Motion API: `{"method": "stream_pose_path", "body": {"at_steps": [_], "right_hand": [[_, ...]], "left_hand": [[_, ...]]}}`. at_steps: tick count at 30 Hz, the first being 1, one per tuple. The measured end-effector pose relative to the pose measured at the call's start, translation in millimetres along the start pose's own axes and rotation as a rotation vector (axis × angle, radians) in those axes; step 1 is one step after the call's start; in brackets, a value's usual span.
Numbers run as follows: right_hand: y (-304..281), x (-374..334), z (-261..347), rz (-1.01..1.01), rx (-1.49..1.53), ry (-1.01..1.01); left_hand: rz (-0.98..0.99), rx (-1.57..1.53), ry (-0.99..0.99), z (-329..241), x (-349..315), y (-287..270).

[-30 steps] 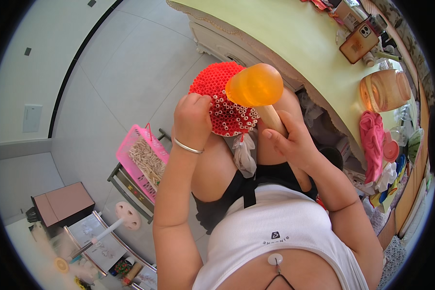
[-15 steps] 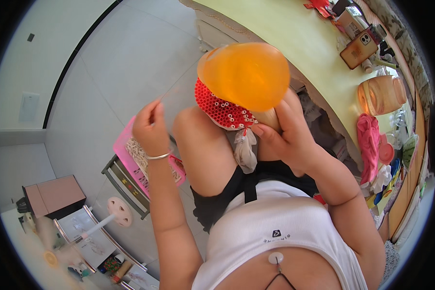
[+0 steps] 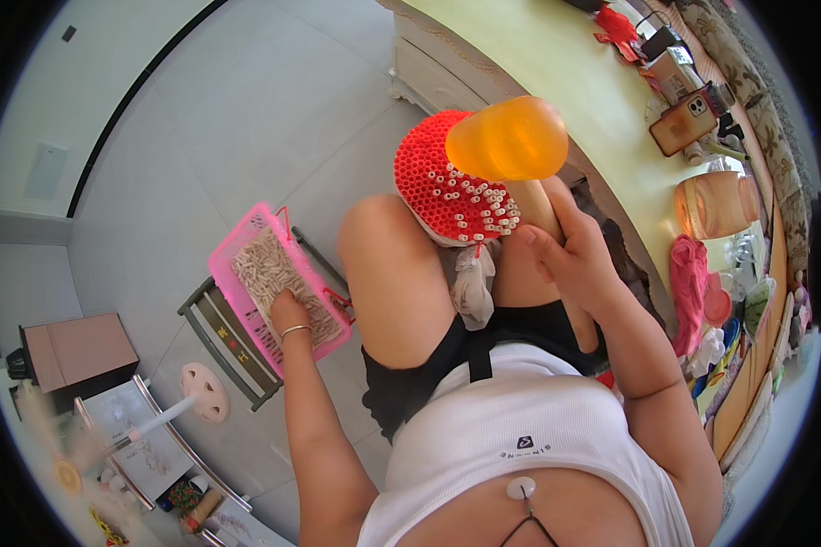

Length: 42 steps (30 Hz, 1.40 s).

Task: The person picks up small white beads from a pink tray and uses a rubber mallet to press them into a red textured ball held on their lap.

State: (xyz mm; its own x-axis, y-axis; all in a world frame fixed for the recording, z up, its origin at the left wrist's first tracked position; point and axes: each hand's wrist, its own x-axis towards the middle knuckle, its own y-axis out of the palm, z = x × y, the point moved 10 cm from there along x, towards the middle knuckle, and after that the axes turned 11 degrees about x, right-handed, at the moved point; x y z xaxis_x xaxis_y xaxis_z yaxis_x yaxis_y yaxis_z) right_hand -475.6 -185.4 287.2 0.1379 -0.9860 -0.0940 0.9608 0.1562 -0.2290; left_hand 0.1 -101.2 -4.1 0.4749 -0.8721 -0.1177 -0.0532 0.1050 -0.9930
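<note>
My right hand [image 3: 570, 237] is wrapped round the pale handle of a mallet [image 3: 511, 141]. Its translucent orange head hovers over a round red bundle of tubes [image 3: 429, 173] between my knees. White pegs [image 3: 500, 214] stick out of several tubes on the bundle's near right side. A crumpled whitish bag [image 3: 473, 287] hangs below it. On the left, my left hand [image 3: 289, 313] reaches down into a pink basket [image 3: 237, 239] among a heap of small white pegs [image 3: 269, 269]; its fingertips are hidden there.
The basket rests on a dark folding stool [image 3: 230, 342]. Along the right runs a yellow-green tabletop [image 3: 611, 118] with a phone [image 3: 684, 123], a jar of amber liquid [image 3: 716, 204] and a pink cloth [image 3: 690, 292]. A wheeled shelf [image 3: 160, 451] stands at lower left.
My left hand has gone down from the air into the basket's pegs. The mallet has moved slightly right and lower, away from my head, uncovering more of the red bundle and its white pegs.
</note>
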Motion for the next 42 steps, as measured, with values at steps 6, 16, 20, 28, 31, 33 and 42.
{"method": "stream_pose_path", "body": {"at_steps": [6,16,20,28,31,33,42], "right_hand": [[-1,-5,-3,0.016,-0.016,-0.014],[-3,-6,-56,0.038,0.086,0.118],[-5,-7,-52,0.021,0.065,0.148],[-7,-5,-61,0.06,0.11,0.062],[-6,-6,-64,0.051,0.181,0.103],[-5,-6,-64,0.056,0.191,0.114],[-1,-4,-55,0.052,0.064,0.06]], "left_hand": [[0.157,0.107,-0.07,16,9,-1],[-0.14,-0.878,0.498,-238,-24,-249],[-0.211,-0.627,0.761,-306,-37,-264],[-0.26,-0.539,0.888,-333,-43,-268],[-0.235,-0.566,0.884,-336,-44,-270],[-0.275,-0.542,0.905,-337,-45,-268],[-0.299,-0.185,0.926,-350,-49,-250]]}}
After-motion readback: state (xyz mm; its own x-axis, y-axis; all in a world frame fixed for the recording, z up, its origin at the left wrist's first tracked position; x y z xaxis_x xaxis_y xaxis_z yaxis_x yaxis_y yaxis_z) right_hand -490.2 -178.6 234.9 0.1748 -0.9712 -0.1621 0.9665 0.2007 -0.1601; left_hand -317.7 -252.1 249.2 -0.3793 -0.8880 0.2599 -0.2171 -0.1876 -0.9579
